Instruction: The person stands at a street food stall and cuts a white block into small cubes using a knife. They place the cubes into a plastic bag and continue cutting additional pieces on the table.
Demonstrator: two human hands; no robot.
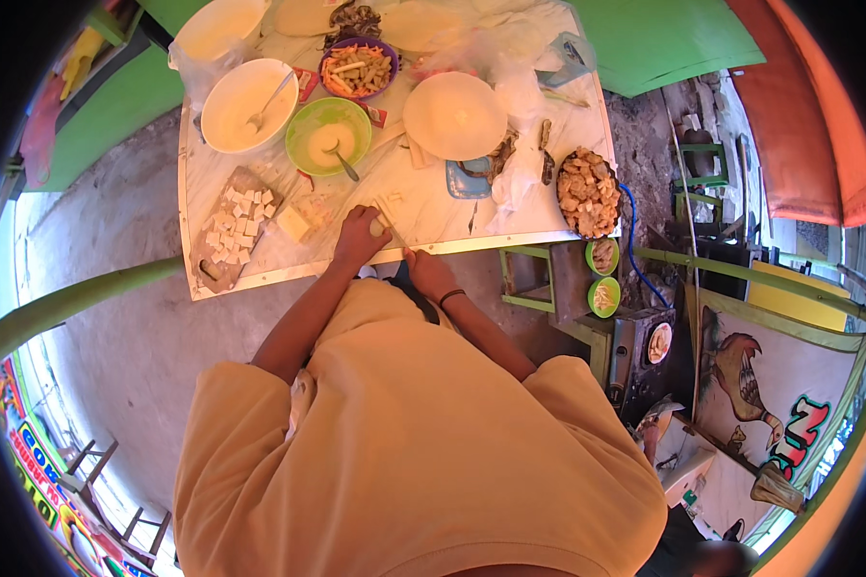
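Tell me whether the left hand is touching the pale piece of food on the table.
Touching: the head view shows the left hand closed around the pale food piece.

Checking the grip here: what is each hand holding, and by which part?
Left hand: small pale food piece, fingers wrapped around it. Right hand: rests at table edge; holding anything cannot be told.

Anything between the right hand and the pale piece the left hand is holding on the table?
Nothing visible. The left hand grips the pale piece near the table's front edge; the right hand rests at that edge just beside it, with only bare tabletop between them.
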